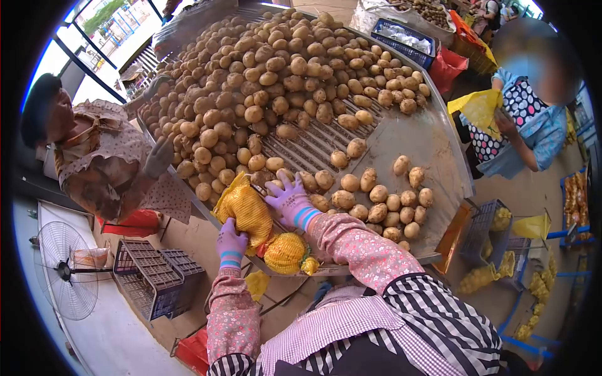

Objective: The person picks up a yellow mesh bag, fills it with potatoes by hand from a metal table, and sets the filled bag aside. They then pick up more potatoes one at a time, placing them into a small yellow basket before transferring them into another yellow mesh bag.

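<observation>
My left hand (232, 243), in a purple glove, is closed on the lower edge of a yellow mesh bag (246, 210). The bag bulges and lies at the near edge of the sorting table. My right hand (289, 199), gloved the same way, has its fingers spread over the potatoes (343, 199) just right of the bag. Its palm side is hidden, but no potato shows in its grip. A filled, tied yellow mesh bag (285, 254) rests between my forearms at the rim.
A large potato heap (251, 81) covers the far part of the metal table (433, 144). A person (94, 150) stands at the left edge; another person (520, 119) at right holds a yellow bag (478, 111). Plastic crates (150, 276) and a fan (64, 269) stand left.
</observation>
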`<state>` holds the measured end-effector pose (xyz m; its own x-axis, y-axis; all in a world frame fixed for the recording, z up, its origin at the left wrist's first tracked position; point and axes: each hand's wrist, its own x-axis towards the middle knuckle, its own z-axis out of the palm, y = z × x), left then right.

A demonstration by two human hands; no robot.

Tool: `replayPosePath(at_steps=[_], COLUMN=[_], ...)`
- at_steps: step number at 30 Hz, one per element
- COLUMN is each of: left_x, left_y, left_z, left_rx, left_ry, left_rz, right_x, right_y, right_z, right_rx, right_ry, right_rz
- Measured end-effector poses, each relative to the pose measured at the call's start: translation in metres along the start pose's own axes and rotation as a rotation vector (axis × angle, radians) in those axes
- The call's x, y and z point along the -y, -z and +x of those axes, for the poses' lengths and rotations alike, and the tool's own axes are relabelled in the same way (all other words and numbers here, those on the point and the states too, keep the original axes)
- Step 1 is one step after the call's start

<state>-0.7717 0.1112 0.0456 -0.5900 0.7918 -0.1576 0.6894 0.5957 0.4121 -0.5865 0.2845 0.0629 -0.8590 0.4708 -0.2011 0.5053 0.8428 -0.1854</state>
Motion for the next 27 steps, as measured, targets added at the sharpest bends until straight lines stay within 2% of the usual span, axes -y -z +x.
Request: replayPosePath(at_steps=[5,9,13,15,17,19,21,22,24,25,27], left_x=[-0.004,-0.005,0.004,0.007,0.009,0.015,0.020,0.021,0.028,0.029,0.037], left_y=[0.003,0.007,0.004,0.003,-0.001,-0.004,-0.006,-0.006,-0.011,-0.009,-0.008], left_z=[-0.003,-0.007,-0.003,-0.003,-0.007,-0.002,-0.001,-0.001,0.004,0.003,0.004], left_rx=[0.002,-0.026,-0.038,-0.056,-0.054,-0.090,-0.082,-0.091,-0.109,-0.086,-0.071], left_ry=[-0.003,-0.010,-0.072,-0.081,-0.107,-0.117,-0.150,-0.152,-0.163,-0.156,-0.188], left_rz=[-0.005,-0.008,-0.007,-0.008,0.002,0.007,0.011,0.016,0.030,-0.002,-0.075], right_x=[-0.037,-0.069,-0.095,-0.103,-0.101,-0.080,-0.029,-0.010,0.014,0.024,0.015], right_y=[0.003,-0.015,-0.026,-0.024,-0.030,-0.022,-0.013,-0.030,-0.051,-0.057,-0.064], right_z=[-0.040,-0.085,-0.130,-0.148,-0.157,-0.169,-0.184,-0.185,-0.188,-0.193,-0.192], right_rx=[-0.018,-0.176,-0.296,-0.348,-0.659,-0.711,-0.555,-0.455,-0.173,-0.126,-0.175], right_ry=[-0.101,-0.291,-0.325,-0.467,-0.540,-0.474,-0.355,-0.281,-0.091,-0.055,-0.110], right_rz=[-0.055,-0.004,-0.057,0.157,0.320,0.325,0.306,0.270,0.194,0.003,0.033])
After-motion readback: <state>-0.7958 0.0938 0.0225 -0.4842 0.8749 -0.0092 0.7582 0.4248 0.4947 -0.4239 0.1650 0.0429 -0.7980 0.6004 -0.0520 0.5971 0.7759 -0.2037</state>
